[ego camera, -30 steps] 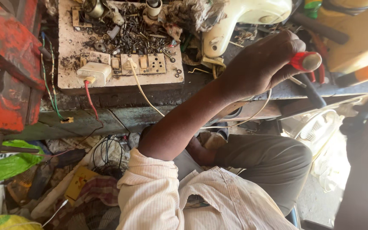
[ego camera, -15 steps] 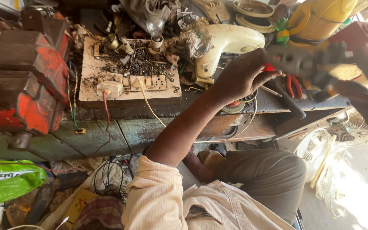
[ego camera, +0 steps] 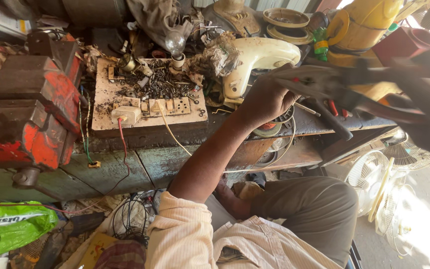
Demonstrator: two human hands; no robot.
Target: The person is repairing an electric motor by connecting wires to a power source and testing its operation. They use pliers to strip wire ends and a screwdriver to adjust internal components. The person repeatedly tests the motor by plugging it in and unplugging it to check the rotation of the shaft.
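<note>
Gripping blurred metal pliers [ego camera: 324, 87] in the frame's upper right, the left hand [ego camera: 267, 99] curls its fingers around the handles, beside a cream plastic housing [ego camera: 257, 57]. Right hand [ego camera: 225, 192] sits low, its fingers hidden.

I see a red, paint-chipped vise [ego camera: 23, 114] beside a cream switchboard [ego camera: 148, 107] with a red wire [ego camera: 122, 137]. A cream casing [ego camera: 260, 57], yellow container [ego camera: 369, 22], green bag [ego camera: 11, 226] and cream striped sleeve [ego camera: 185, 234] show too.
</note>
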